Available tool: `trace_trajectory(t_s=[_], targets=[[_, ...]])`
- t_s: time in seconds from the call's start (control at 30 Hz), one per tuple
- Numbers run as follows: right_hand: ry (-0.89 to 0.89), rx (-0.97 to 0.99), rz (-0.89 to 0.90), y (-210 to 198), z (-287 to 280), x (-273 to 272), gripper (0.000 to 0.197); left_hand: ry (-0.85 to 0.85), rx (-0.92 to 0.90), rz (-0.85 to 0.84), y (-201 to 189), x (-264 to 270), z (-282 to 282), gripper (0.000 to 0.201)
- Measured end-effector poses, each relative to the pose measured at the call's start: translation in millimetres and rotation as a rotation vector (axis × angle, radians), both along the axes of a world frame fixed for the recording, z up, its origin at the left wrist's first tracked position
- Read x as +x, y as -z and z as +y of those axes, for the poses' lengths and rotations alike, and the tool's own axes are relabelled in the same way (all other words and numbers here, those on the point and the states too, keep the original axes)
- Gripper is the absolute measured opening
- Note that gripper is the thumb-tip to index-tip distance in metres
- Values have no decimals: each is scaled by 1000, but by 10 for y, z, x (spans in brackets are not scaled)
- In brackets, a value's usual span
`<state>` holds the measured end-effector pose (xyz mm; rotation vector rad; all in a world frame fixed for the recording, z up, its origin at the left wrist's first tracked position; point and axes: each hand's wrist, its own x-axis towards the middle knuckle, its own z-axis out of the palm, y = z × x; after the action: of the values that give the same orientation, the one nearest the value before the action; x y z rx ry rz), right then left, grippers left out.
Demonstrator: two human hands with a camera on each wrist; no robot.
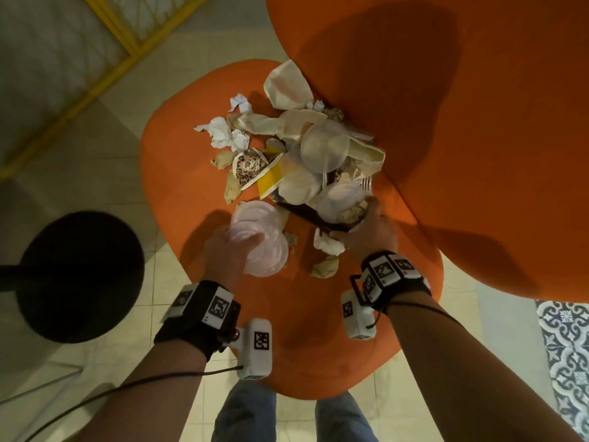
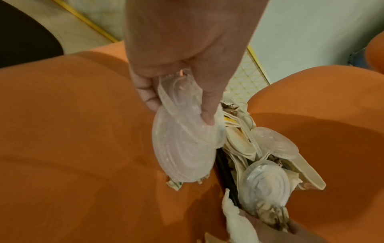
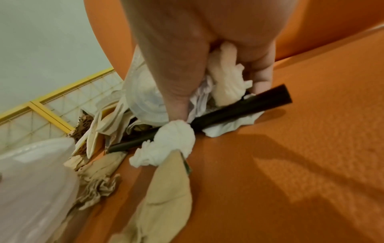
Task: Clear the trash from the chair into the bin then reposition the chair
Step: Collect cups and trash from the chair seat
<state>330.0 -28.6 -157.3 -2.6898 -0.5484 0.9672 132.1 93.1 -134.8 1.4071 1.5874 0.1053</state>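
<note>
The orange chair seat (image 1: 197, 161) carries a heap of trash (image 1: 296, 148): crumpled napkins, paper plates, clear lids, a printed wrapper. My left hand (image 1: 236, 240) pinches a stack of clear plastic lids (image 1: 264, 244) at the heap's near edge; in the left wrist view the left hand (image 2: 180, 111) has its thumb on top of the lids (image 2: 182, 151) and fingers beneath. My right hand (image 1: 360, 224) curls round the near rim of a black tray (image 1: 306, 215) under the heap. Seen from the wrist, the right hand (image 3: 220, 98) grips that tray rim (image 3: 239, 106) along with crumpled paper (image 3: 226, 85).
The chair's tall orange back (image 1: 462, 122) rises to the right. A black round object (image 1: 79, 275) stands on the tiled floor at the left; whether it is the bin I cannot tell. A yellow-framed panel (image 1: 105, 68) runs along the far left. My legs (image 1: 245, 416) stand at the seat's front.
</note>
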Motion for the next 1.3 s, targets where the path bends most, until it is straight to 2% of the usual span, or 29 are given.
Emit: trace_trajectory(t_s=[0.1, 0.23, 0.3, 0.4, 0.6, 0.77, 0.87, 1.0, 1.07, 1.13, 1.2, 1.3], targets=[[-6, 47, 23, 2, -6, -18, 102, 134, -29, -73, 9, 18, -56, 40], [-72, 80, -24, 37, -27, -77, 96, 277, -124, -24, 168, 267, -274, 58], [-95, 98, -45, 27, -47, -104, 88, 341, -125, 40, 266, 387, -384, 62], [-104, 135, -53, -3, -106, -114, 78, 456, 2, 237, 338, 445, -446, 71], [-19, 235, 42, -57, -334, -112, 66, 336, -42, 31, 276, 512, -442, 63], [68, 281, 94, -78, -531, -147, 61, 269, -25, -27, 249, 436, -392, 54], [102, 281, 102, -111, -626, -135, 61, 201, -101, -69, 225, 397, -398, 48], [121, 281, 119, -152, -719, -67, 57, 67, -140, -103, 144, 357, -447, 56], [89, 276, 125, -168, -753, -28, 52, -5, -119, -207, 35, 323, -502, 56], [60, 265, 116, -185, -775, 9, 50, 69, -131, -282, -103, 321, -564, 54], [43, 239, 86, -197, -770, 50, 51, 248, -189, -315, -177, 395, -618, 62], [-8, 211, 42, -237, -759, 112, 41, 501, -172, -215, -95, 614, -733, 80]])
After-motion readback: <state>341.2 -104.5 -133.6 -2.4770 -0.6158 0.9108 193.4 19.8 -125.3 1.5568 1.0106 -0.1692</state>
